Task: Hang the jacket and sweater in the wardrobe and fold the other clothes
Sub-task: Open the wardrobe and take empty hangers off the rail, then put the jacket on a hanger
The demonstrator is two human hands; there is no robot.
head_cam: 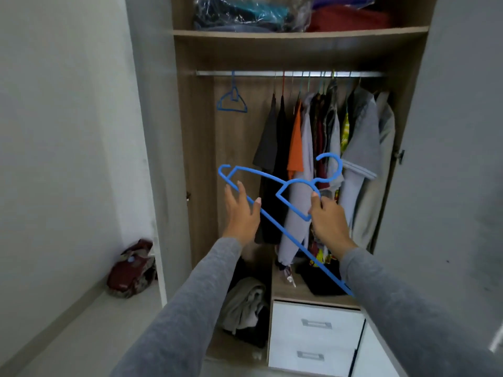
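Right hand grip pinches the blue hanger near its neck; the hanger is tilted, hook up, before the open wardrobe. Left hand grip wide, fingers straight at the lower bar. Hung clothes crowd the rail on the right, spare hanger on the left.

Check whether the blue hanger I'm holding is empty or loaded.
Empty. The blue hanger is a bare tilted frame in the right hand; no garment on it.
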